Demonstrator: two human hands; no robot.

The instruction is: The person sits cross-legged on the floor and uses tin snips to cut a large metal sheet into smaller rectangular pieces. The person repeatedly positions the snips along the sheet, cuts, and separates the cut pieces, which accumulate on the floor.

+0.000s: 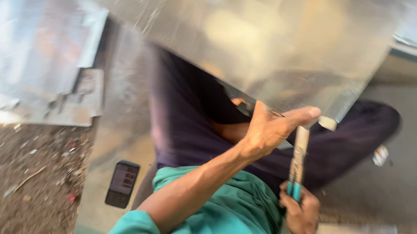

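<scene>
A large shiny metal sheet (251, 42) is held above my lap and fills the top of the view. My left hand (270, 128) grips its lower edge, thumb stretched along the rim. My right hand (299, 211) is closed around the teal handles of a pair of metal snips (298, 156). The snips point up, and their tip reaches the folded corner of the sheet just beside my left thumb. My teal shirt and dark trousers lie beneath. The picture is blurred by motion.
A dark phone (122, 184) lies on the floor at the lower left. More metal sheets (42, 73) are stacked at the left, beside gritty ground with debris (21, 178). Grey concrete floor (409, 143) lies to the right.
</scene>
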